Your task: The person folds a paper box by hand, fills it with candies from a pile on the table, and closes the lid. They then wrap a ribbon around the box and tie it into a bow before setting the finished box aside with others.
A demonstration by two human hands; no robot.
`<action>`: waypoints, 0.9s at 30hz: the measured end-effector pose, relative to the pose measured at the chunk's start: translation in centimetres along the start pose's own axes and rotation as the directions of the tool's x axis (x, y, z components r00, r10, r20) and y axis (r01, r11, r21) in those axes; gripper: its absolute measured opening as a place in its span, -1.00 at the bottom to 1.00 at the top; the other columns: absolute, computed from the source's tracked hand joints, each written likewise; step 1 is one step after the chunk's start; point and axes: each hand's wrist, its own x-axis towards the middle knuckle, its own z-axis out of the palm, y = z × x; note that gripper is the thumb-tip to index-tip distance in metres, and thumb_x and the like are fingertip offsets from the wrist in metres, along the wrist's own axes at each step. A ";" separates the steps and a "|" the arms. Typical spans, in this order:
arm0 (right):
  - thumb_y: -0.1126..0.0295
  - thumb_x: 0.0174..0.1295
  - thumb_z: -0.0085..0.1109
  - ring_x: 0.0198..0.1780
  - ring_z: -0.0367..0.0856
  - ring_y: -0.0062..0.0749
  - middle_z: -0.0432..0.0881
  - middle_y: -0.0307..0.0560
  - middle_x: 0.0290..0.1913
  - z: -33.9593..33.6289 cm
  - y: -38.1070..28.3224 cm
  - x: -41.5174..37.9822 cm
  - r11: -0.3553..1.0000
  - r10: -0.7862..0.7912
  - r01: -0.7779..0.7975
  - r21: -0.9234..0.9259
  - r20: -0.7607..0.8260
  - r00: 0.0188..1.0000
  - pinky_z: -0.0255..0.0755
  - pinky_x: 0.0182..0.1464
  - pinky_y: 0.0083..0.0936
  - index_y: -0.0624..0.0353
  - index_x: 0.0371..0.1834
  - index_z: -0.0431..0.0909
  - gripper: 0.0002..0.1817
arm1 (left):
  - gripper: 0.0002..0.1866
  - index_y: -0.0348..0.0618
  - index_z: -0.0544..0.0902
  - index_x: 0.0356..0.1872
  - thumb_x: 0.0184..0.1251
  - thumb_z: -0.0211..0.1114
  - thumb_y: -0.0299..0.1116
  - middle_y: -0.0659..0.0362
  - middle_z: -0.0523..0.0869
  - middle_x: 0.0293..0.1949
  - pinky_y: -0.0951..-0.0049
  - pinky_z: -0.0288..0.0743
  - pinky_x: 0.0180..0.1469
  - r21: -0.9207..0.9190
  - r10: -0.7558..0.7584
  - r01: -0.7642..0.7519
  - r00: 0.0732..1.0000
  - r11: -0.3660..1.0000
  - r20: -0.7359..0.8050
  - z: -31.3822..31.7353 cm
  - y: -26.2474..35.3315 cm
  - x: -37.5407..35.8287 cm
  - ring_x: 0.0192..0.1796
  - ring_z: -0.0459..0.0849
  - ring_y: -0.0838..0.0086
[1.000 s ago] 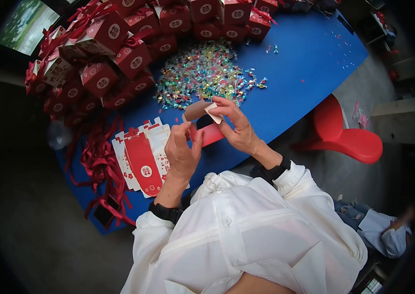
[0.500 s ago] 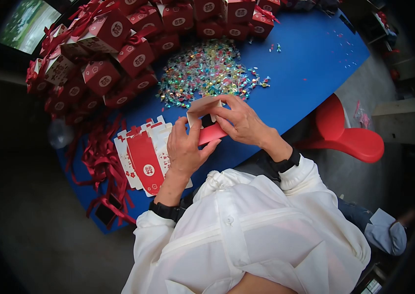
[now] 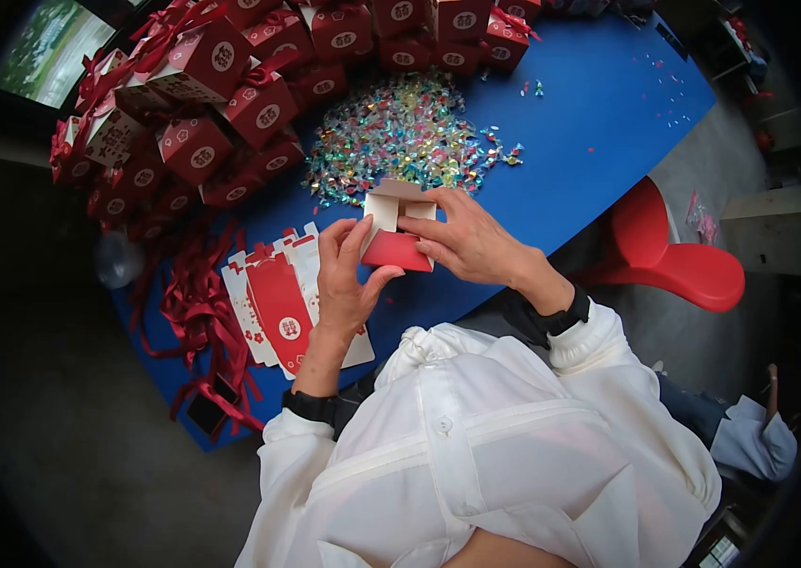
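Note:
A small red and white cardboard gift box point(image 3: 399, 250) is held between my hands above the blue table, its top open and a white flap standing up at the far side. My left hand point(image 3: 346, 279) grips its left edge between fingers and thumb. On the right side, my right hand point(image 3: 471, 237) has its fingers at the opening, partly inside, and its thumb against the red front. Flat unfolded boxes point(image 3: 273, 308) lie in a stack just left of my left hand. Beyond the box spreads a heap of shiny wrapped candies point(image 3: 400, 133).
Finished red boxes with ribbon bows point(image 3: 263, 106) are piled at the table's far left. Loose dark red ribbons point(image 3: 197, 303) hang along the left edge of the blue table point(image 3: 599, 90). A red chair point(image 3: 670, 260) stands to the right. Another person's sleeve point(image 3: 751, 440) shows at lower right.
The box has been turned so its red front and open inside now face me. My right fingers have shifted into the opening. The person at lower right has moved an arm.

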 end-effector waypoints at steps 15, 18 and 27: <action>0.36 0.17 0.29 -0.08 0.59 -0.29 0.59 -0.06 -0.15 -1.3 0.9 2.8 0.674 0.425 -0.193 0.713 -0.161 0.891 0.49 -0.04 -0.38 0.13 -0.07 0.58 -0.73 | -0.05 -0.21 0.29 0.29 -0.23 0.59 -0.28 -0.09 0.35 0.09 0.24 0.46 0.08 0.226 -0.026 0.030 0.999 0.974 -0.021 0.0 1.8 0.7 0.09 0.46 0.06; 0.36 0.13 0.31 -0.24 0.58 -0.22 0.55 -0.05 -0.30 -0.7 0.9 3.5 0.956 0.197 -0.129 0.265 -0.250 0.948 0.49 -0.16 -0.37 0.21 -0.20 0.57 -0.77 | -0.06 -0.24 0.32 0.26 -0.21 0.59 -0.14 -0.08 0.36 0.06 0.20 0.42 0.07 0.230 -0.028 0.041 0.998 0.972 -0.061 0.7 1.9 0.6 0.07 0.44 0.07; 0.47 0.14 0.18 -0.43 0.57 -0.16 0.53 0.01 -0.42 -0.3 -1.3 2.8 0.940 0.248 -0.189 0.285 -0.189 0.950 0.48 -0.34 -0.38 0.19 -0.03 0.56 -0.71 | -0.12 -0.20 0.32 0.31 -0.21 0.45 -0.38 -0.11 0.31 0.19 0.20 0.36 0.23 0.057 -0.102 0.102 0.995 0.993 0.009 -0.9 2.5 0.0 0.24 0.36 0.04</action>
